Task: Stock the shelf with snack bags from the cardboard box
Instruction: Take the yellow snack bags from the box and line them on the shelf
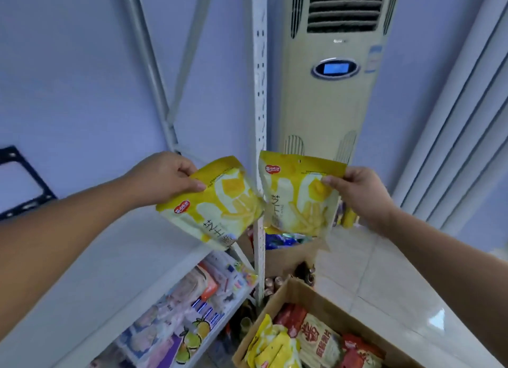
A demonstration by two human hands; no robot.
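My left hand (162, 176) pinches the top edge of a yellow snack bag (217, 205), tilted, above the white top shelf (90, 271). My right hand (360, 191) pinches the upper corner of a second, matching yellow snack bag (297, 197), held upright beside the white shelf post (259, 92). The two bags almost touch at the post. Low at the right, the open cardboard box (299, 293) holds more yellow bags and red and cream bags.
A lower shelf (192, 307) carries several packaged goods. A tall cream air conditioner (335, 98) stands behind the post. Another cardboard box (288, 255) with blue packs sits on the tiled floor (384, 285). A black bracket (24, 180) is on the left wall.
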